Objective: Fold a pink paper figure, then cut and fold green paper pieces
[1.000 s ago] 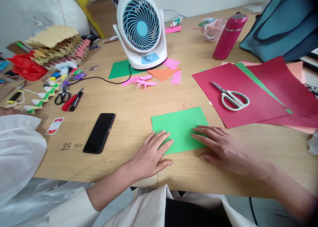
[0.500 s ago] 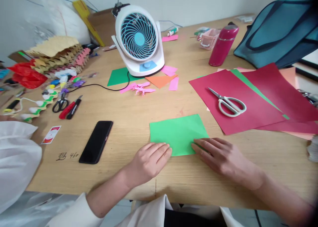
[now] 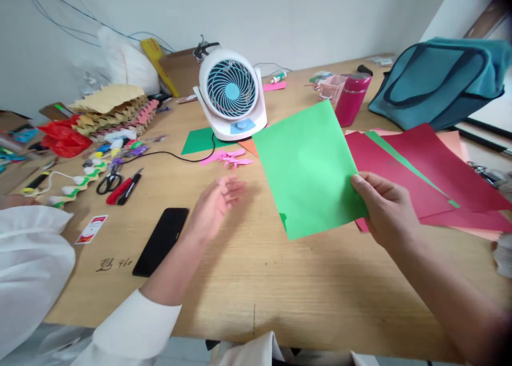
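A sheet of bright green paper (image 3: 308, 174) is raised off the table, spread out and tilted. My right hand (image 3: 386, 208) pinches its right edge, thumb in front and fingers behind. To the left of the paper, my left hand (image 3: 218, 206) is in the air above the table with its fingers apart and nothing in them; it is slightly blurred. Below that hand and to its left lies a black phone (image 3: 160, 243). Sheets of dark red paper (image 3: 404, 168) with a green strip (image 3: 412, 166) on them lie behind my right hand. The white-handled scissors are hidden behind the green paper.
A white fan (image 3: 232, 91) stands at the back, near a pink folded-paper figure (image 3: 232, 158). On the left are black scissors (image 3: 109, 183), a utility knife (image 3: 130, 187) and another person's white sleeve (image 3: 32, 270). A magenta bottle (image 3: 352, 100) and teal bag (image 3: 440, 83) stand back right.
The green paper has come up off the table in my right hand and is now opened out to a larger sheet. My left hand has let go and moved left and upward.
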`<state>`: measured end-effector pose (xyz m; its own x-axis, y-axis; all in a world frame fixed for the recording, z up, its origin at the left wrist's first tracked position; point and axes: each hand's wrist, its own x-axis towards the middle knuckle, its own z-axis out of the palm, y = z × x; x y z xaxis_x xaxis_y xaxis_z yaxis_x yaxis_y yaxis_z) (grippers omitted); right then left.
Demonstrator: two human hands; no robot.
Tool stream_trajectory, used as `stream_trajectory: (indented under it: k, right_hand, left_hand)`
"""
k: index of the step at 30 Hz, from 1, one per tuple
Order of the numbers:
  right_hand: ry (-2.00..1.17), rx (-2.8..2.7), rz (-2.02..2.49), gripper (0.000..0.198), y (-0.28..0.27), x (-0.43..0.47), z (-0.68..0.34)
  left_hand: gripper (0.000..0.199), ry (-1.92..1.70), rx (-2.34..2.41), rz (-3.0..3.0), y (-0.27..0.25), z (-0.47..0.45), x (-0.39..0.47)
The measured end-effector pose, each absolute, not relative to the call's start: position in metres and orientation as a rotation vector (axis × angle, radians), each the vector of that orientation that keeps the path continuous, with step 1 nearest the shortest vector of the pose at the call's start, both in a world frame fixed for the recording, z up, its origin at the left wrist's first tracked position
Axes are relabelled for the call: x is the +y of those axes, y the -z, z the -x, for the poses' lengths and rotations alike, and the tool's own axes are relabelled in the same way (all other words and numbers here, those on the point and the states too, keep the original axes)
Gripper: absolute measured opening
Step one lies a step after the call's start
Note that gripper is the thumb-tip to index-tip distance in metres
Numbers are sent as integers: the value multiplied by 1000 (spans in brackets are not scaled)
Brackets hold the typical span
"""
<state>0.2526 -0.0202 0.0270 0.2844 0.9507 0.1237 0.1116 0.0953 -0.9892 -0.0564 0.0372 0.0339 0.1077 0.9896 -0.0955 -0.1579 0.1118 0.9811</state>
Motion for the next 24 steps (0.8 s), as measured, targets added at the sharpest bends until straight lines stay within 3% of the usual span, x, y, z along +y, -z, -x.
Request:
stream_trajectory:
  k: [6,11,16,24]
  right_hand:
    - [-1184,-762,1249,20,-9,-14,-244]
    - [-1253,-746,1253,23,-3,-15,-245]
    - [-1352,-845,1251,23,7,-18,-243]
    - [-1062,-1155,1358,29,12,-27,-229]
  left_hand:
    - [44,-751,889,-783,-2,19,38]
    - [40,-708,779,-637,3,-7,52]
    - [36,-924,724,-513,13,-22,58]
    - [50,-1004,844,-486,25,-31,46]
